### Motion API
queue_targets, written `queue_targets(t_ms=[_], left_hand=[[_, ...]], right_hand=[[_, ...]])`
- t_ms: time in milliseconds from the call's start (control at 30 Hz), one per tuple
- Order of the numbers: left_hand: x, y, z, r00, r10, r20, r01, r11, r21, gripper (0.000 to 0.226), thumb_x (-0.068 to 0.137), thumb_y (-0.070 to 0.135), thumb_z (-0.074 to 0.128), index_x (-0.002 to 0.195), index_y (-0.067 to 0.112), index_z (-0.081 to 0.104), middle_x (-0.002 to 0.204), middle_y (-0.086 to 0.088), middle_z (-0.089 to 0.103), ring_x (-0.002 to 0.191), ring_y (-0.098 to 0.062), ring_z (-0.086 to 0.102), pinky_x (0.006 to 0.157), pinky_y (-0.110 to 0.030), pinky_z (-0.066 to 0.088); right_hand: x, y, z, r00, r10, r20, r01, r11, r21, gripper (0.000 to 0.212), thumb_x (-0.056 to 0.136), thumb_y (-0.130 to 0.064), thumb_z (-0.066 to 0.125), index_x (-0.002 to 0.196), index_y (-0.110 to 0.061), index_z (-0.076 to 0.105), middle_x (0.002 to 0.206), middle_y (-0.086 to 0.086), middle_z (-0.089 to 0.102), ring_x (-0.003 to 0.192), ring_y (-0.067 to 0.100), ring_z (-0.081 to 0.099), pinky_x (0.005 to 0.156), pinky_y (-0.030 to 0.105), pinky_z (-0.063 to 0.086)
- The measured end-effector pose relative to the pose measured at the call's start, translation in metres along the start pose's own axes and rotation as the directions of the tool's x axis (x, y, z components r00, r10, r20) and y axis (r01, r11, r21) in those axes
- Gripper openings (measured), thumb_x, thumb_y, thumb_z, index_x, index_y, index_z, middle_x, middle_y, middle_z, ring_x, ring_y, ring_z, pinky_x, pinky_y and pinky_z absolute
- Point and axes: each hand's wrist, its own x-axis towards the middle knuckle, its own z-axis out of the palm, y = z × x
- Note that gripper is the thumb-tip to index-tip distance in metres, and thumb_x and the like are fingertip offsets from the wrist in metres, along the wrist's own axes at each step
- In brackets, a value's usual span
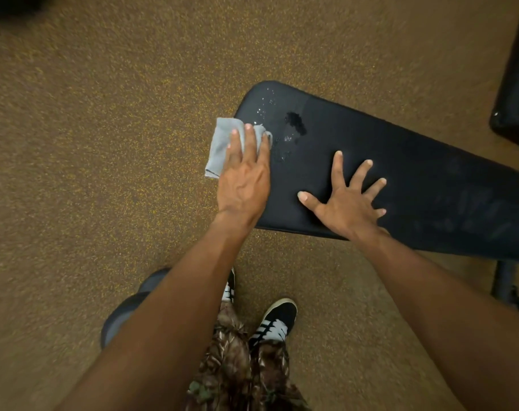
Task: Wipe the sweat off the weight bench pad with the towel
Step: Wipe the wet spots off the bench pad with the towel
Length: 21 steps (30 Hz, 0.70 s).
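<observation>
Black pad [400, 161] runs away to the right of both hands, and its wet part is the rounded end, just ahead and to the right of the left hand [243, 179]. To wipe well, I judge that the left hand should press flat and sweep the towel rightward and forward across that end in overlapping passes. It should first draw more cloth onto the pad, since much of the cloth hangs off the edge to the hand's left. The darker puddle may call for a fold to a dry face.

The right hand [345, 203] lies flat on the pad, fingers straight and spread wide, gripping nothing. It looks like a brace, and the wet patch sits ahead of it and to its left. The left hand is likewise unclenched: straight fingers press down on the towel [221, 143] at the pad's edge without curling round it. The grey towel lies under those fingers and seems to touch the pad only along its right side. Sweat [293, 123] shows as a dark puddle and scattered drops just beyond the left fingertips.
</observation>
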Motion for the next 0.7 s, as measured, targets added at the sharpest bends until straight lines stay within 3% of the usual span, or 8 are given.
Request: queue_targets(t_ms=[133, 200, 300, 367, 533, 600, 700], left_hand=[[-0.032, 0.01, 0.018, 0.972, 0.236, 0.018, -0.237, 0.971, 0.044, 0.068, 0.091, 0.013, 0.004, 0.157, 0.012, 0.021, 0.162, -0.017, 0.023, 0.148, -0.038, 0.023, 0.118, -0.046, 0.029], [-0.048, 0.002, 0.021, 0.949, 0.312, 0.048, -0.315, 0.946, 0.076, 0.065, 0.093, 0.016, 0.012, 0.158, 0.018, 0.017, 0.164, -0.011, 0.018, 0.15, -0.033, 0.02, 0.118, -0.049, 0.025], [-0.04, -0.018, 0.016, 0.979, 0.201, 0.043, -0.205, 0.971, 0.121, 0.065, 0.097, 0.016, 0.021, 0.159, 0.024, 0.005, 0.167, -0.01, 0.002, 0.152, -0.033, 0.007, 0.12, -0.051, 0.014], [-0.02, -0.021, 0.007, 0.995, 0.095, 0.004, -0.095, 0.991, 0.09, 0.063, 0.099, 0.013, 0.024, 0.159, 0.025, 0.008, 0.167, -0.011, 0.003, 0.152, -0.036, 0.005, 0.121, -0.05, 0.015], [0.009, 0.003, 0.0, 0.999, 0.032, -0.026, -0.031, 0.999, 0.02, 0.059, 0.099, 0.012, 0.019, 0.158, 0.018, 0.016, 0.165, -0.016, 0.008, 0.149, -0.046, 0.007, 0.119, -0.054, 0.016], [0.002, 0.018, 0.001, 0.996, 0.085, -0.023, -0.084, 0.996, 0.031, 0.062, 0.096, 0.014, 0.012, 0.158, 0.017, 0.015, 0.165, -0.017, 0.009, 0.15, -0.044, 0.01, 0.119, -0.052, 0.018], [-0.024, 0.023, 0.011, 0.959, 0.283, 0.025, -0.284, 0.958, 0.048, 0.068, 0.091, 0.015, 0.006, 0.157, 0.015, 0.022, 0.164, -0.016, 0.017, 0.149, -0.041, 0.017, 0.117, -0.051, 0.023]], right_hand=[[-0.002, -0.001, -0.002, 1.0, 0.001, 0.004, 0.0, 1.0, -0.007, 0.108, 0.069, -0.091, 0.042, 0.145, -0.051, -0.025, 0.158, 0.008, -0.034, 0.142, 0.051, -0.022, 0.103, 0.081, 0.013], [-0.003, 0.0, -0.003, 1.0, 0.003, 0.002, -0.003, 1.0, -0.002, 0.109, 0.069, -0.091, 0.042, 0.145, -0.051, -0.024, 0.158, 0.008, -0.034, 0.142, 0.051, -0.022, 0.104, 0.081, 0.013], [-0.003, 0.0, -0.003, 1.0, 0.0, 0.005, 0.0, 1.0, 0.005, 0.108, 0.069, -0.091, 0.043, 0.145, -0.051, -0.024, 0.158, 0.007, -0.034, 0.142, 0.051, -0.023, 0.104, 0.081, 0.012], [-0.003, 0.0, -0.003, 1.0, -0.001, 0.006, 0.001, 1.0, 0.007, 0.108, 0.07, -0.091, 0.043, 0.145, -0.05, -0.024, 0.158, 0.008, -0.034, 0.142, 0.052, -0.022, 0.103, 0.081, 0.012], [-0.002, 0.0, 0.0, 1.0, -0.003, -0.009, 0.003, 1.0, -0.002, 0.109, 0.069, -0.091, 0.041, 0.146, -0.049, -0.023, 0.158, 0.009, -0.033, 0.142, 0.053, -0.023, 0.103, 0.081, 0.011], [-0.002, 0.0, 0.001, 1.0, -0.004, -0.009, 0.004, 1.0, 0.008, 0.109, 0.07, -0.091, 0.042, 0.146, -0.05, -0.024, 0.158, 0.008, -0.034, 0.142, 0.052, -0.023, 0.103, 0.081, 0.011], [-0.001, 0.001, 0.0, 1.0, -0.005, -0.008, 0.005, 1.0, 0.022, 0.108, 0.071, -0.09, 0.044, 0.145, -0.051, -0.024, 0.157, 0.007, -0.036, 0.141, 0.051, -0.025, 0.104, 0.081, 0.01]])
